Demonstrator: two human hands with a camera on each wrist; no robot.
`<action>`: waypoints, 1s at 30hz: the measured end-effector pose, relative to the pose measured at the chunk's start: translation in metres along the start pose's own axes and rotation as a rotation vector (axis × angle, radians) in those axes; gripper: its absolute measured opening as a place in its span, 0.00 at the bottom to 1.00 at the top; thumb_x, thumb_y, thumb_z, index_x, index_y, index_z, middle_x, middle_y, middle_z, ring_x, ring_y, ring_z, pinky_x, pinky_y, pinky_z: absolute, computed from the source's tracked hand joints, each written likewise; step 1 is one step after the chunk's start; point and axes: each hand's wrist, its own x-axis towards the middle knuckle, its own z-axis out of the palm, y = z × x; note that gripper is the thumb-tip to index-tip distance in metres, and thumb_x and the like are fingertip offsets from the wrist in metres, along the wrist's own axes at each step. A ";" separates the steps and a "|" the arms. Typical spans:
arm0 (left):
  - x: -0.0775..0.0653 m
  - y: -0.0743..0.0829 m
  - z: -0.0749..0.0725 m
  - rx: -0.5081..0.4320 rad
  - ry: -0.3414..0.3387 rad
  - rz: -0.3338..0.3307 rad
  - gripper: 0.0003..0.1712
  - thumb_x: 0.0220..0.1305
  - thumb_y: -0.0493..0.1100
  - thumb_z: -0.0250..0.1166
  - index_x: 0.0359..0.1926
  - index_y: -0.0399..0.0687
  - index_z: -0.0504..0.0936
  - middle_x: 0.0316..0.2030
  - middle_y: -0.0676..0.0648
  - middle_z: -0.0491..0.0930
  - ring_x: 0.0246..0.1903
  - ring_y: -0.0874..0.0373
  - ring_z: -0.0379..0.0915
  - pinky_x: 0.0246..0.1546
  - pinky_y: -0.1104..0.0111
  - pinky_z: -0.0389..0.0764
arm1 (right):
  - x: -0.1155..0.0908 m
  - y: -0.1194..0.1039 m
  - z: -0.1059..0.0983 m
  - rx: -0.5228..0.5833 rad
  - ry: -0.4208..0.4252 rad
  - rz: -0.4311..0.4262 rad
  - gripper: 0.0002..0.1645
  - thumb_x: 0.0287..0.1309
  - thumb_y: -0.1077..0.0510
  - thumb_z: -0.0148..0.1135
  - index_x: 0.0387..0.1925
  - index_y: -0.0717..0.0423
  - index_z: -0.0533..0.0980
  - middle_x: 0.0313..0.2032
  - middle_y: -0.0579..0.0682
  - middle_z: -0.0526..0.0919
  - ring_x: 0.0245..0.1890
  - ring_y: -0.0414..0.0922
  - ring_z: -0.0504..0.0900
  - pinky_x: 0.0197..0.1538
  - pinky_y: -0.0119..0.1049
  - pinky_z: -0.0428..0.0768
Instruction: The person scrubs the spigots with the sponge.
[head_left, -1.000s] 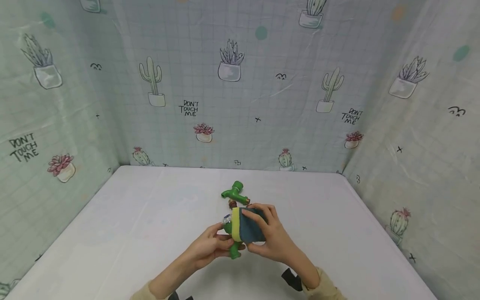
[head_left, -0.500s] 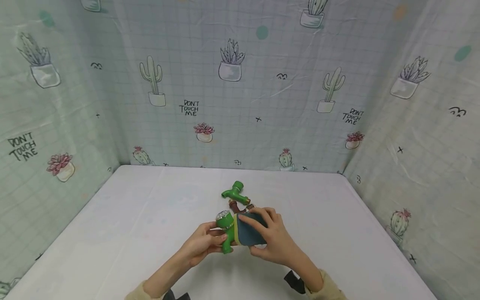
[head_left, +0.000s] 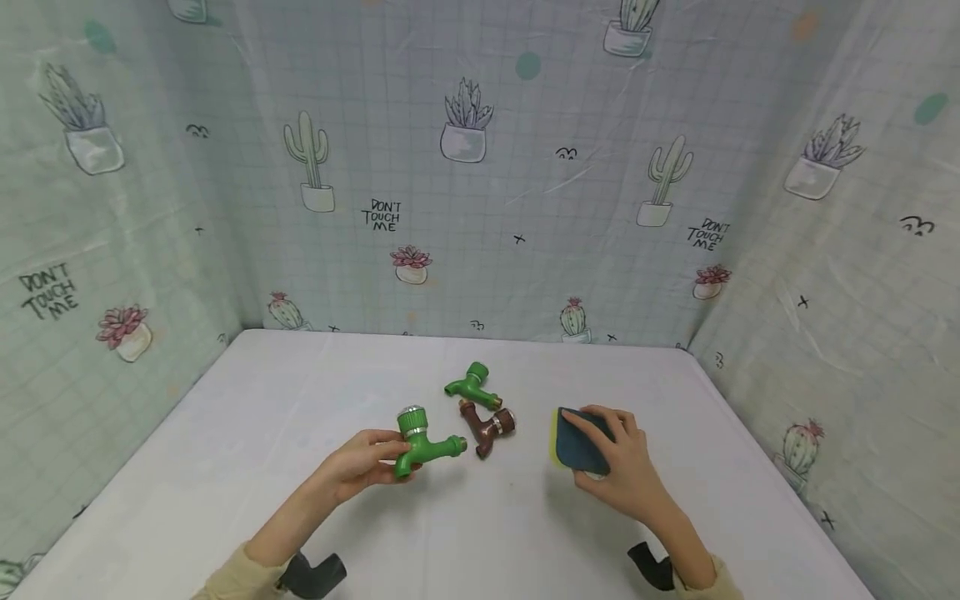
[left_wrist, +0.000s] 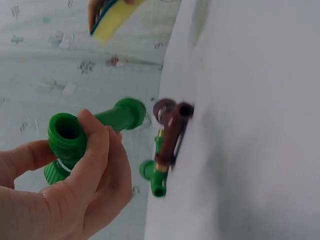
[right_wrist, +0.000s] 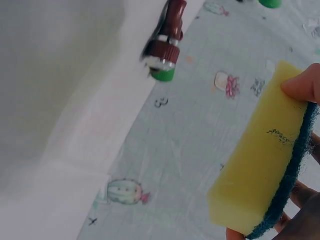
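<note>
I am looking at a white table (head_left: pixel 225 467) walled on three sides by a cactus-print cloth (head_left: pixel 525 192). The sponge (head_left: pixel 579 440), yellow with a dark blue scrub face, is sitting right of centre, just above the table; the right hand (head_left: pixel 618 467) is gripping it, fingers curled over the blue face, thumb on the yellow edge in the right wrist view. Left of centre, the left hand (head_left: pixel 360 461) is holding a green tap (head_left: pixel 420 437) by its body, fingers wrapped round it, spout pointing right, threaded end up. A brown tap (head_left: pixel 487 425) is lying on the table between the hands, just right of that spout. A second green tap (head_left: pixel 472 383) is lying just beyond it, farther off.
</note>
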 end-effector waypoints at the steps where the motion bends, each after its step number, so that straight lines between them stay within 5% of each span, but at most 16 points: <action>1: 0.003 0.001 -0.009 0.011 0.007 -0.013 0.29 0.64 0.40 0.51 0.57 0.19 0.57 0.44 0.40 0.74 0.39 0.56 0.78 0.40 0.67 0.80 | -0.001 0.003 -0.002 0.005 0.009 0.006 0.45 0.30 0.55 0.71 0.58 0.39 0.67 0.54 0.50 0.67 0.48 0.47 0.60 0.37 0.41 0.61; 5: 0.020 0.003 -0.040 0.019 0.056 -0.073 0.27 0.65 0.39 0.48 0.57 0.21 0.57 0.36 0.43 0.77 0.34 0.60 0.77 0.33 0.73 0.79 | -0.005 0.013 -0.011 0.000 0.027 0.020 0.45 0.28 0.57 0.71 0.57 0.41 0.68 0.53 0.53 0.68 0.47 0.48 0.60 0.36 0.42 0.62; 10: 0.043 0.000 -0.070 -0.041 0.136 -0.134 0.27 0.66 0.39 0.46 0.60 0.26 0.54 0.39 0.38 0.73 0.33 0.60 0.75 0.32 0.74 0.78 | -0.007 0.018 -0.016 -0.036 0.026 0.017 0.45 0.27 0.56 0.72 0.56 0.42 0.68 0.53 0.53 0.68 0.47 0.49 0.60 0.36 0.43 0.64; 15: 0.067 -0.014 -0.097 -0.140 0.053 -0.152 0.28 0.63 0.41 0.52 0.58 0.29 0.57 0.41 0.35 0.69 0.36 0.57 0.74 0.38 0.74 0.79 | -0.008 0.020 -0.017 -0.040 0.027 0.023 0.46 0.27 0.56 0.72 0.57 0.42 0.68 0.53 0.53 0.67 0.47 0.49 0.60 0.37 0.45 0.64; 20: 0.085 -0.017 -0.097 -0.143 0.033 -0.192 0.27 0.65 0.42 0.49 0.59 0.30 0.54 0.44 0.34 0.69 0.36 0.59 0.73 0.38 0.77 0.77 | -0.007 0.019 -0.015 -0.024 0.024 0.020 0.45 0.27 0.57 0.72 0.56 0.42 0.68 0.53 0.53 0.67 0.47 0.48 0.59 0.37 0.44 0.63; 24: 0.090 -0.012 -0.087 -0.100 0.128 -0.225 0.25 0.69 0.40 0.40 0.61 0.30 0.51 0.42 0.37 0.67 0.34 0.60 0.71 0.34 0.77 0.76 | -0.005 0.016 -0.013 0.001 0.021 0.014 0.45 0.28 0.57 0.72 0.57 0.41 0.68 0.53 0.52 0.67 0.48 0.48 0.59 0.37 0.41 0.60; 30: 0.092 -0.012 -0.084 0.014 0.264 -0.202 0.21 0.68 0.35 0.42 0.56 0.22 0.59 0.32 0.42 0.69 0.27 0.61 0.71 0.31 0.76 0.78 | -0.003 0.010 -0.008 0.022 -0.001 0.007 0.45 0.30 0.56 0.71 0.58 0.40 0.67 0.54 0.51 0.66 0.48 0.47 0.59 0.38 0.40 0.59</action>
